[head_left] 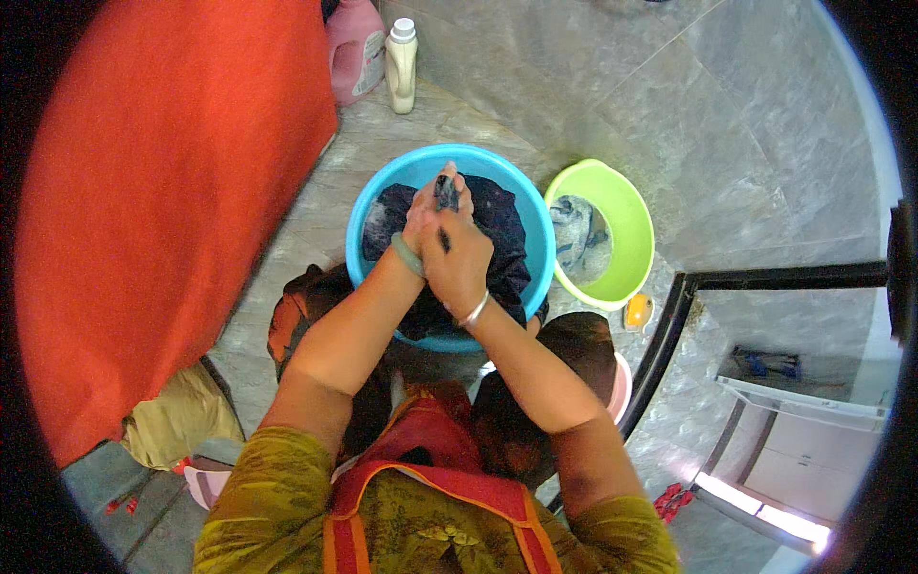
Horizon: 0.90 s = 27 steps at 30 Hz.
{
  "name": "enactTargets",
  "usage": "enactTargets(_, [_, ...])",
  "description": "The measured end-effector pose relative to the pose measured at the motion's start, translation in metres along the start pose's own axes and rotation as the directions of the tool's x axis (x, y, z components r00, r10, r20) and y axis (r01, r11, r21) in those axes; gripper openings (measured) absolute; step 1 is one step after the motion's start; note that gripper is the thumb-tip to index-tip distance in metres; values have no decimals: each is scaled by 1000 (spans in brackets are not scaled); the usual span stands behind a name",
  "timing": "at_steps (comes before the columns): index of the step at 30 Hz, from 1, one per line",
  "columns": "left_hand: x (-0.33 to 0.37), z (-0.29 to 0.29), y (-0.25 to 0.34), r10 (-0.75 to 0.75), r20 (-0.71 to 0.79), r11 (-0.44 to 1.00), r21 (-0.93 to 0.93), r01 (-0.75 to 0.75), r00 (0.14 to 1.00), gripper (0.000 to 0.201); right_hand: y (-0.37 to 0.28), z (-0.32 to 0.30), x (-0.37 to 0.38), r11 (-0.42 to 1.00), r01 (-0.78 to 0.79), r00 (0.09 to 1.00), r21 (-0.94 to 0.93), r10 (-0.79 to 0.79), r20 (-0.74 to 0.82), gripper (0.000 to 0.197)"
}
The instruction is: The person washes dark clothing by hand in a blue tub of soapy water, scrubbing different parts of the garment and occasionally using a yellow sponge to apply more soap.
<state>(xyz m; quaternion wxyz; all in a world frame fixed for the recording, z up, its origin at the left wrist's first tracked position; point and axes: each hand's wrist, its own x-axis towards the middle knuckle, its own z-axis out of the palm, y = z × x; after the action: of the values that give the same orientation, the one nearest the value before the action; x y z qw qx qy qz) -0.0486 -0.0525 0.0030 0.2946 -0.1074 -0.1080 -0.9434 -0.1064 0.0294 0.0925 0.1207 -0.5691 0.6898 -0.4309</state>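
In the middle, over a round blue basin (356, 225), both of my hands are closed around a small dark wet cloth (447, 192). My left hand (421, 212), with a green bangle at its wrist, grips the cloth from beneath and beyond. Pressed over it is my right hand (462, 258), which wears a silver bangle; a dark bit of cloth shows between its fingers too. How much cloth lies inside the two hands is hidden. Dark wet clothes (502, 225) fill most of the basin below.
A lime green basin (633, 225) with a grey-and-white wet cloth (574, 230) stands to the right. Orange soap (638, 311) lies near it. Far off are a pink jug (356, 53) and a cream bottle (402, 72). A red curtain (172, 191) hangs left; a black frame (669, 330) runs right.
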Motion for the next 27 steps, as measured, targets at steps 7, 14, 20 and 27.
enactTargets(7, [8,68,-81,399,-673,831,553,66,622,32,51,-15,46,933,-302,953,-197,297,-53,30])
enactTargets(14, [16,47,-45,348,-535,861,508,-36,770,42,28,-14,35,993,-121,991,-2,121,-54,30])
enactTargets(20, [18,105,-10,462,-653,652,709,270,600,42,45,-56,70,892,-239,947,385,126,295,35])
enactTargets(27, [12,93,-24,599,-410,553,833,14,688,29,39,-80,72,961,-216,947,174,163,277,34])
